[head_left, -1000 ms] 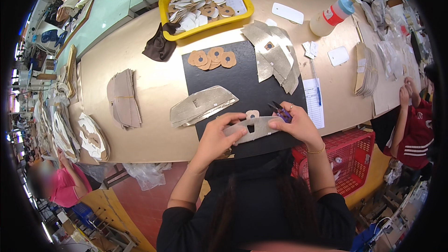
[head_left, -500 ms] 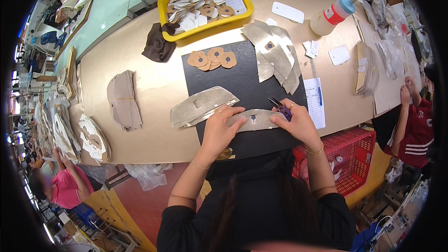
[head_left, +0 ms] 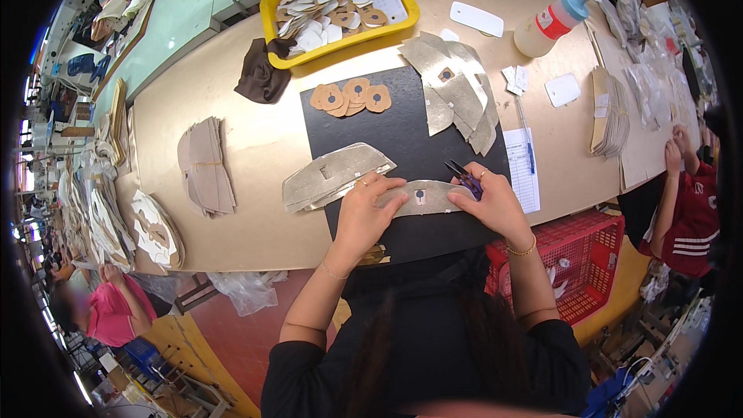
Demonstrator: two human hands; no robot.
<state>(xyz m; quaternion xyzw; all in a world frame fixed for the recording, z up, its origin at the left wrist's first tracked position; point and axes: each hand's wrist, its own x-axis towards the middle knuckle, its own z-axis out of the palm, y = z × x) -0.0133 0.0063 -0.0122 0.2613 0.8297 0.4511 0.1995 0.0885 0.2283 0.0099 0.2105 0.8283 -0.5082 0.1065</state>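
Note:
Both my hands grip a curved grey-beige panel (head_left: 426, 197) with a small dark keyhole-shaped mark near its middle. My left hand (head_left: 368, 213) pinches its left end between thumb and fingers. At the other end, my right hand (head_left: 495, 200) presses the panel with its thumb and also keeps purple-handled thread snips (head_left: 469, 183) in its palm, blades pointing away to the upper left. Just left of my left hand lies a small stack of similar panels (head_left: 329, 173) with a square cutout. Below the panel is a black mat (head_left: 371, 136).
Brown tag-like pieces (head_left: 352, 98) and more grey panels (head_left: 457, 89) lie on the mat's far part. Beyond stand a yellow tray (head_left: 272, 11) of small pieces and a glue-like bottle (head_left: 549, 27). A red crate (head_left: 596, 263) is at my right; a bundled stack (head_left: 205, 166) lies left.
My hands and the panel have hardly moved. At the far left, the person in pink has shifted their arms slightly.

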